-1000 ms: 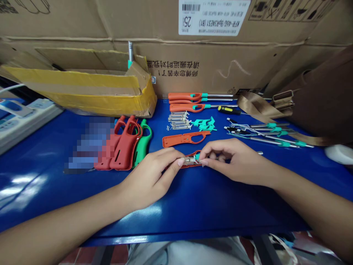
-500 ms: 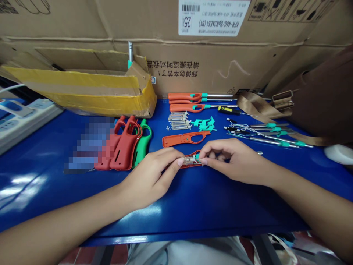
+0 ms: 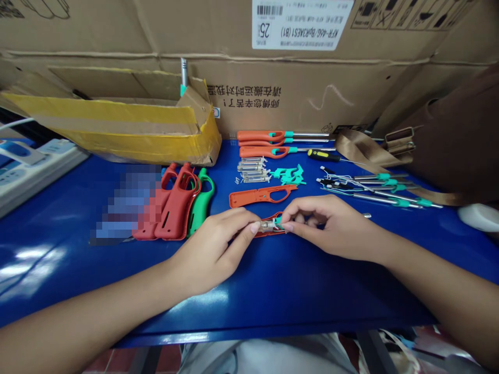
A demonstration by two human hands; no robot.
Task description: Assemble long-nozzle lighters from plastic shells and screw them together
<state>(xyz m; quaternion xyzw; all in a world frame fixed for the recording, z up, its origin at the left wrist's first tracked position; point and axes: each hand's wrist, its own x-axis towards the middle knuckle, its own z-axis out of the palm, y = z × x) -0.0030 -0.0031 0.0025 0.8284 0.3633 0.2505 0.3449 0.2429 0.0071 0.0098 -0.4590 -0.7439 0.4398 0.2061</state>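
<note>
Both my hands meet at the middle of the blue table (image 3: 273, 291) over an orange lighter half-shell (image 3: 273, 228). My left hand (image 3: 216, 249) pinches a small silver metal part (image 3: 268, 226) lying in that shell. My right hand (image 3: 331, 226) pinches the teal piece (image 3: 278, 222) joined to the silver part, with its other fingers curled over the shell and a metal tube whose tip (image 3: 367, 215) pokes out to the right. A second orange half-shell (image 3: 261, 196) lies just behind.
Red and green handle shells (image 3: 183, 202) are piled at the left. Behind lie silver parts (image 3: 251, 171), teal triggers (image 3: 290, 175), finished orange lighters (image 3: 273, 143), a screwdriver (image 3: 323, 155) and metal tubes with wires (image 3: 374, 189). A yellow-taped carton (image 3: 128, 124) and big cardboard boxes (image 3: 296, 78) close the back.
</note>
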